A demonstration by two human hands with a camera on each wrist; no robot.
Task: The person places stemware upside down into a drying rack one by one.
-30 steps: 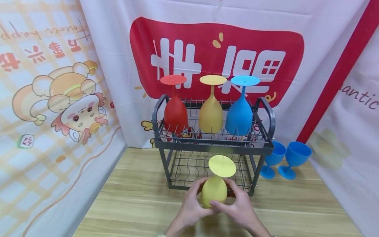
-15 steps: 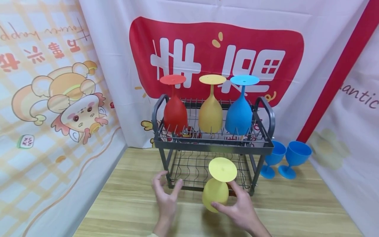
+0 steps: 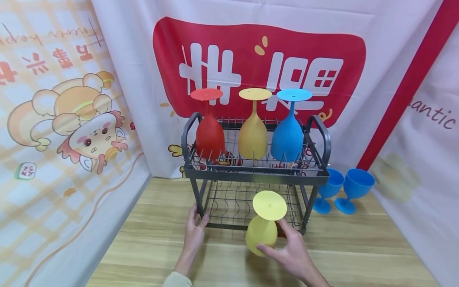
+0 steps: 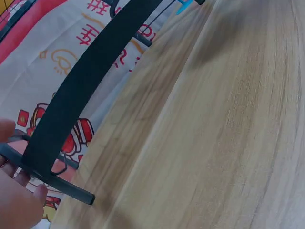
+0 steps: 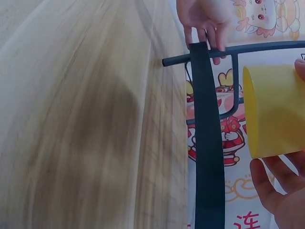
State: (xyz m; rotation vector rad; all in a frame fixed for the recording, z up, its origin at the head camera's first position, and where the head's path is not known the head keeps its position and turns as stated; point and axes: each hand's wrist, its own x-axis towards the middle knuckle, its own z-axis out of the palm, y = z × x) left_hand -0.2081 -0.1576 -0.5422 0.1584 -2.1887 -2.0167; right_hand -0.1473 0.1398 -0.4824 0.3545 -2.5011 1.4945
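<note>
My right hand holds a yellow goblet upside down by its bowl, foot upward, in front of the rack's lower tier. In the right wrist view the goblet's rim faces the tabletop, and fingers lie along the bowl. My left hand grips the lower front left corner of a dark two-tier dish rack. The left wrist view shows its fingers around the rack's leg. On the upper tier stand three inverted goblets: red, yellow and blue.
Two blue goblets stand upright on the wooden table, right of the rack. The wire lower tier lies behind the held goblet. Printed cloth walls close in the back and both sides.
My left hand has let go of the yellow goblet, moved left and taken hold of the rack's lower left corner. My right hand keeps the goblet nearly in place. The head view has shifted slightly.
</note>
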